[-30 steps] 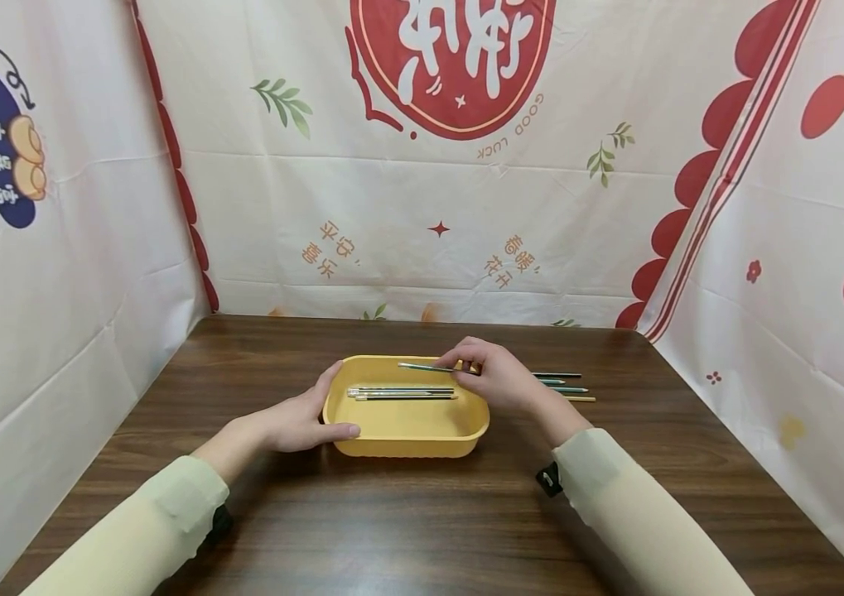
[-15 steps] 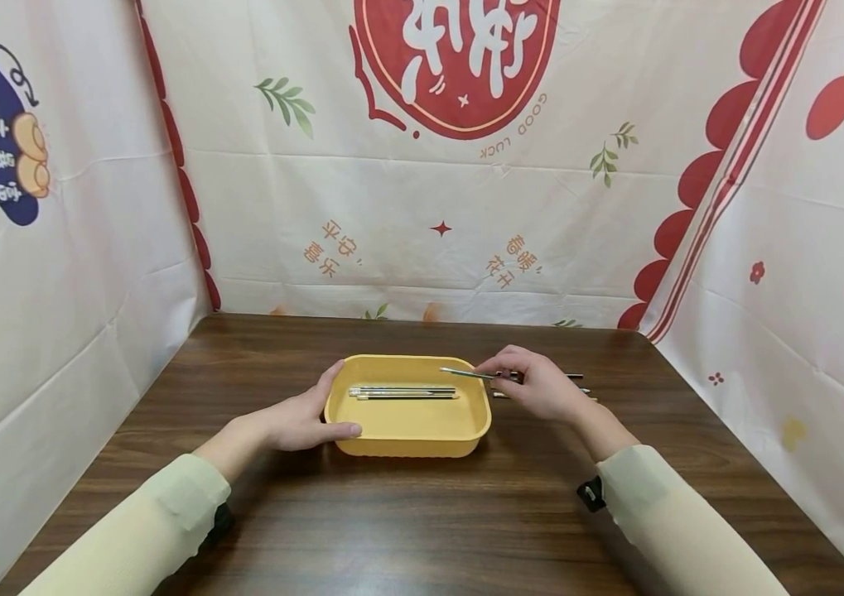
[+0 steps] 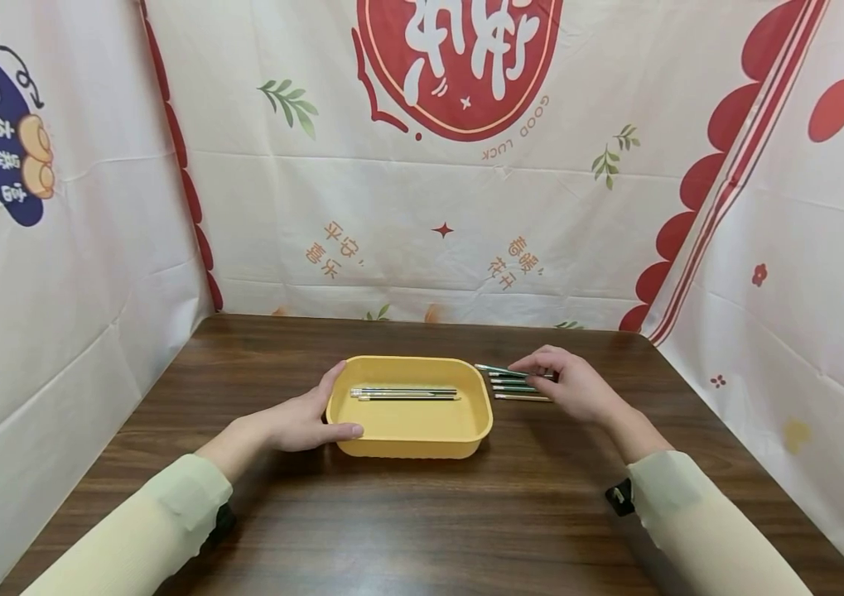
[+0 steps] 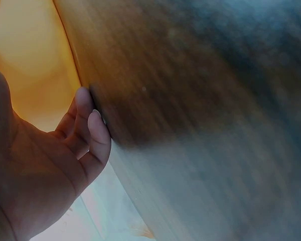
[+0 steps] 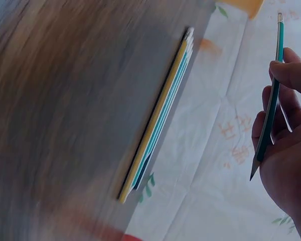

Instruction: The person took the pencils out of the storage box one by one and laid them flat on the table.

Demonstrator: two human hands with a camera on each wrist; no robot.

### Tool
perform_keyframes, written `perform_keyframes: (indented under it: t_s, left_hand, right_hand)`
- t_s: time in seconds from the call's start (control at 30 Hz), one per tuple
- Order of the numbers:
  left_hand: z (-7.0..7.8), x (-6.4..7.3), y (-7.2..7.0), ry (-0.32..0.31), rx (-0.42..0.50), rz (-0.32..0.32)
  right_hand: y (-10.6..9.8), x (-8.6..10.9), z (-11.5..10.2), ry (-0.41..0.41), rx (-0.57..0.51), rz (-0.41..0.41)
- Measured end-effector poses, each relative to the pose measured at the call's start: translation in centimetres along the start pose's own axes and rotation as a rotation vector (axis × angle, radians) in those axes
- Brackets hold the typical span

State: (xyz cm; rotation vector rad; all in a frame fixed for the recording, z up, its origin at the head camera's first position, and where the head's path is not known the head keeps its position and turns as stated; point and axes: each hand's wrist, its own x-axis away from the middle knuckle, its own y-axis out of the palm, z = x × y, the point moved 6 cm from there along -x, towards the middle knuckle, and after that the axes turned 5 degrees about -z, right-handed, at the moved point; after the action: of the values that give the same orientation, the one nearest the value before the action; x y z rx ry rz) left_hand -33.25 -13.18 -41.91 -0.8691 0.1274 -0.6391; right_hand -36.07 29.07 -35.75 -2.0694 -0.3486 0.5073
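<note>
My left hand (image 3: 298, 424) holds the left end of a yellow plastic tub (image 3: 410, 449), its thumb over the front rim. In the left wrist view its curled fingers (image 4: 98, 135) lie against the tub's outside. Inside the tub several pencils (image 3: 408, 398) lie side by side. To the right of the tub, my right hand (image 3: 581, 389) pinches a green pencil (image 5: 276, 80) between thumb and fingers, with its eraser end toward the tub. Below that hand, a row of several pencils (image 3: 513, 388) lies on the table, green ones plus a natural-wood pencil (image 5: 153, 120) nearest me.
The brown wood-grain table (image 3: 392, 530) reaches toward me in front of the tub. A printed white cloth (image 3: 362, 190) hangs behind the table and along both sides.
My right hand has moved right with the green pencil, from over the tub to above the row on the table. The left hand and tub have stayed in place.
</note>
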Motion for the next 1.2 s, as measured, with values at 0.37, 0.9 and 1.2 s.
perform_keyframes:
  t_s: [0.37,0.9,1.2]
  left_hand:
    - [0.1,0.0,0.0,0.002,0.000,0.001]
    - [0.1,0.0,0.1,-0.013,0.009,-0.003]
    - [0.1,0.0,0.2,-0.004,0.009,-0.002]
  right_hand:
    - [-0.3,1.2,3.7,0.095,-0.005,-0.051]
    - [1.2,1.4,6.5,0.081,-0.052,-0.183]
    - [2.0,1.3,6.7,0.092,-0.054,-0.258]
